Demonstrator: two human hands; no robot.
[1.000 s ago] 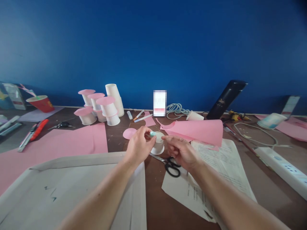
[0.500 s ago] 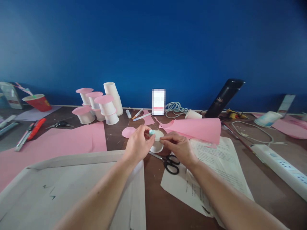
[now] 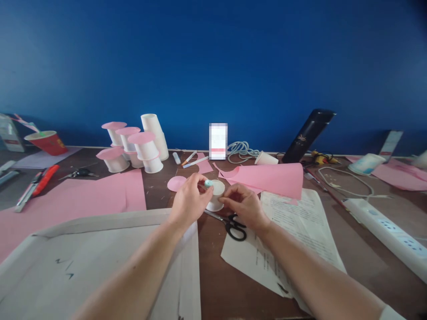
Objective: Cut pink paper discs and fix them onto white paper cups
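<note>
My left hand (image 3: pixel 192 198) pinches a small light-blue object (image 3: pixel 208 183) at the left rim of an upside-down white paper cup (image 3: pixel 217 188). On the cup's right side, my right hand (image 3: pixel 245 202) has thumb and forefinger pressed together; whatever lies between them is too small to name. Just below the cup, black-handled scissors (image 3: pixel 236 229) lie partly on a printed sheet (image 3: pixel 300 222). A pink paper disc (image 3: pixel 176 183) rests to the left of my left hand.
Stacked white cups with pink discs (image 3: pixel 144 144) stand at the back left. A rolled pink sheet (image 3: pixel 273 178) lies behind my right hand. Farther right are a black bottle (image 3: pixel 307 138) and a power strip (image 3: pixel 387 229). Pink paper (image 3: pixel 93 195) covers the left side.
The view has shifted slightly, so everything appears a little farther left. My right fingers have moved slightly lower along the cup's right side. My left hand keeps its pinch.
</note>
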